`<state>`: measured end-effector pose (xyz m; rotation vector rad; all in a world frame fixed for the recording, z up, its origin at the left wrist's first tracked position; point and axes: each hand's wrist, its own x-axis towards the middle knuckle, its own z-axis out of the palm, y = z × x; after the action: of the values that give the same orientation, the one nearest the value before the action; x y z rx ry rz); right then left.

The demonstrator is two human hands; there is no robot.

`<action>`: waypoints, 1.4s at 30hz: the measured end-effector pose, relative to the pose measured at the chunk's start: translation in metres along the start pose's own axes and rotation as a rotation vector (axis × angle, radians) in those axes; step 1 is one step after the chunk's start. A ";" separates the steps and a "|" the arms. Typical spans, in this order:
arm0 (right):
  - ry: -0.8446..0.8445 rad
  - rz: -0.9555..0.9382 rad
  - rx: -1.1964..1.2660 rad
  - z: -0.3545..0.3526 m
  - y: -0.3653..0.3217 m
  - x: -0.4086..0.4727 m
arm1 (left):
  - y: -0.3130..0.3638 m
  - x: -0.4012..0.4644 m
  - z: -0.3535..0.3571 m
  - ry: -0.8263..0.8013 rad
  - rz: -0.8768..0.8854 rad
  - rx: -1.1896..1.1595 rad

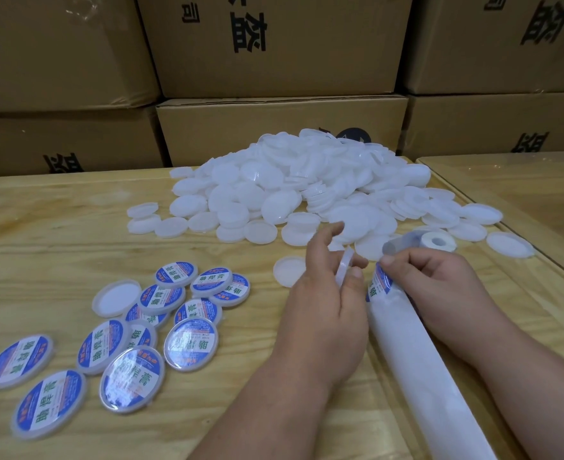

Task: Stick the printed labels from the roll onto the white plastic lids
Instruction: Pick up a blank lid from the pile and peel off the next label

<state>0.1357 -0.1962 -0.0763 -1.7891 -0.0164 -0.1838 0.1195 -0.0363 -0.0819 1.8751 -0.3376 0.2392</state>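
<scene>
Fingers (347,270) of our left hand (324,303) grip a lid (344,267) on edge, ready, while our right hand (430,280) pinches a label (378,283) off the roll (417,353).

Open wooden surface (58,220) at left, between the labelled lids (134,330) and the heap of white lids (294,190). Blocked behind by stacked cardboard boxes (274,48). Hemmed at right by the backing strip (417,366).

I see my left hand (324,293) pinching a white lid (344,267) on edge, right hand (430,280) peeling a label (378,284) just beside it.
</scene>
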 end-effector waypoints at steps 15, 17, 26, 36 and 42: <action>-0.124 -0.079 -0.002 -0.003 -0.002 0.000 | -0.002 0.003 0.004 -0.109 -0.008 0.107; -0.148 -0.093 -0.046 -0.002 -0.005 -0.001 | -0.002 0.003 0.004 -0.093 -0.019 0.082; -0.179 -0.096 -0.135 0.000 -0.006 -0.003 | -0.003 0.005 0.003 -0.098 -0.038 0.015; -0.267 -0.137 -0.120 0.000 -0.004 -0.005 | -0.004 0.005 0.002 -0.098 -0.091 -0.011; -0.258 -0.154 -0.194 -0.001 0.002 -0.002 | -0.005 0.005 0.000 -0.093 -0.082 -0.020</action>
<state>0.1340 -0.1975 -0.0779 -1.9959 -0.3311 -0.0652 0.1261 -0.0357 -0.0846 1.8796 -0.3246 0.0931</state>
